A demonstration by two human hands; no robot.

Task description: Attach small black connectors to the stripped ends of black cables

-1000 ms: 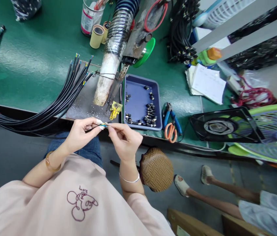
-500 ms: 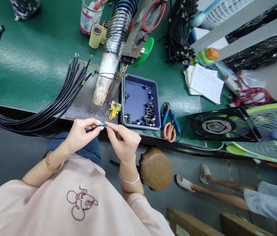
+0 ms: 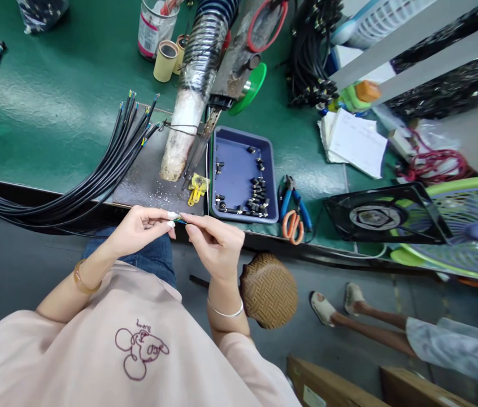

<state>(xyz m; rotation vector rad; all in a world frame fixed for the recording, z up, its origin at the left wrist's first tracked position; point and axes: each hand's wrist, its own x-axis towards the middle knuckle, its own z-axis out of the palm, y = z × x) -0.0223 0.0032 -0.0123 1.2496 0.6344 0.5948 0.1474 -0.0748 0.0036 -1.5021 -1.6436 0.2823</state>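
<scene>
Thumb and fingers of my left hand (image 3: 148,228) pinch the end of a black cable, where thin coloured wires (image 3: 178,220) show. My right hand (image 3: 216,240) pinches the tips of those wires from the other side, just off the bench edge. To the left lies a bundle of black cables (image 3: 59,206) with stripped, coloured wire ends, tied by a red band. Beyond my hands, a soldering iron (image 3: 203,138) points down over a dark plate (image 3: 137,181) with whitish specks. A yellow clip (image 3: 198,189) sits beside it.
A blue tray (image 3: 239,152) holds several small black connectors. Right of it are blue-handled pliers (image 3: 292,200), orange-handled scissors (image 3: 292,228), papers (image 3: 355,141) and a black fan (image 3: 385,215). A wrapped duct (image 3: 188,107) hangs over the plate. A stool (image 3: 268,290) stands below; another person's legs (image 3: 374,322) are at right.
My left hand has shifted its fingers along the wires, so less of the cable end shows. My right hand stays nearly in place. The other person's legs have moved slightly.
</scene>
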